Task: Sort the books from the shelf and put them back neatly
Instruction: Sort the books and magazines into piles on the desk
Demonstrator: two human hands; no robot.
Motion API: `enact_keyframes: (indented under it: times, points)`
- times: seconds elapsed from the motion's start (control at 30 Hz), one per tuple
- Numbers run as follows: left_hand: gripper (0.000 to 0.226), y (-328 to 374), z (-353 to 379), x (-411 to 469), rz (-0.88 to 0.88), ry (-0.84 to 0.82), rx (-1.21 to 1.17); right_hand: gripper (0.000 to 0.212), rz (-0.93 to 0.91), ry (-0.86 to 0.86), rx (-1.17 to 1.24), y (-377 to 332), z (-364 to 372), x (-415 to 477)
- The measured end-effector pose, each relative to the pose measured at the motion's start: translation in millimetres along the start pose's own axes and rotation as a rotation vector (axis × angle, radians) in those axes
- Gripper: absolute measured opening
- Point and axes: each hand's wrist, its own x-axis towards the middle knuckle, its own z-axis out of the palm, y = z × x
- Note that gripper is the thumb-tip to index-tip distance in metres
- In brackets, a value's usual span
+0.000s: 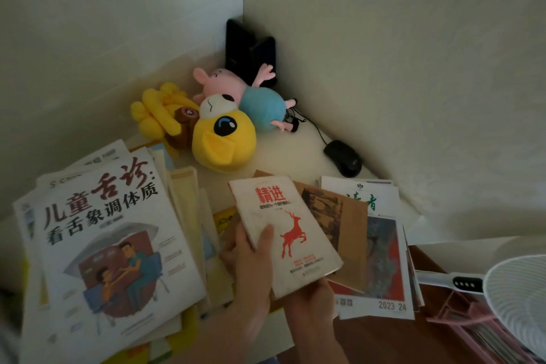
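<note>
Sorting under way: a white red-deer paperback is held above the desk. The left hand pinches its edge, thumb on the cover. The right hand props the lower corner, its fingers hidden. The paperback is seemingly bound for the tall book stack or the magazines.

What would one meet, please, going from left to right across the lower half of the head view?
Big white book → deer book → brown book → magazine → fan.
</note>
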Motion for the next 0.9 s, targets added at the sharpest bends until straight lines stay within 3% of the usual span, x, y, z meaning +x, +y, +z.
enact_keyframes:
  times: [0.1, 0.2, 0.3, 0.37, 0.47, 0.57, 0.6, 0.77, 0.9]
  points:
    - [0.039, 0, 1, -4, 0.050, 0.020, 0.080, 0.034, -0.018, -0.041, 0.016, 2, 0, -1]
    - [0.056, -4, -5, 0, 0.006, -0.008, 0.013, 0.033, -0.010, -0.048, 0.038, 1, 3, -3]
    - [0.040, 1, -6, 1, -0.002, -0.073, -0.134, 0.019, -0.008, -0.117, 0.038, 4, 5, -4]
    - [0.036, 4, -5, 1, 0.027, -0.092, -0.155, 0.042, -0.010, -0.179, 0.023, 7, 5, -4]
    - [0.037, 8, -7, -1, 0.045, -0.101, -0.183, 0.044, 0.014, -0.233, -0.026, 6, 1, -2]
    - [0.036, 8, -11, 4, 0.015, -0.093, -0.203, 0.075, 0.073, -0.333, -0.111, 3, -10, 5]
    - [0.034, 7, -11, 6, 0.034, -0.086, -0.181, 0.076, 0.092, -0.368, -0.143, 0, -12, 6]
    - [0.029, 24, -10, 18, 0.150, -0.125, -0.111, 0.072, 0.061, -0.382, -0.215, -25, -37, 28]
    - [0.032, 46, -19, 28, 0.162, -0.253, -0.093, 0.049, -0.046, -0.237, -0.284, -69, -53, 43]
